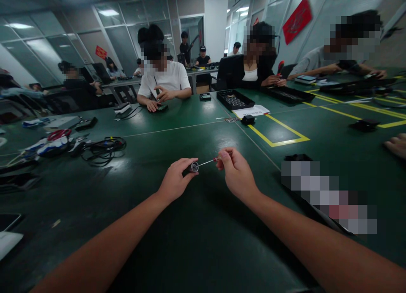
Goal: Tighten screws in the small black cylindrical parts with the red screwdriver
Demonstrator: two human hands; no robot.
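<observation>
Between the thumb and fingers of my left hand is a small dark round part, its lighter, hollow-looking end turned to the right. My right hand is closed round the red handle of a screwdriver. The thin metal shaft points left, and its tip reaches the open end of the round part. Whether the tip touches a screw inside is too small to tell. Both hands are held above the green table.
A black tray with blurred-out contents lies right of my right hand. Black cables lie to the left. Further off are a black box, a parts tray and yellow tape. Co-workers sit across the table; another person's hand rests at the right edge.
</observation>
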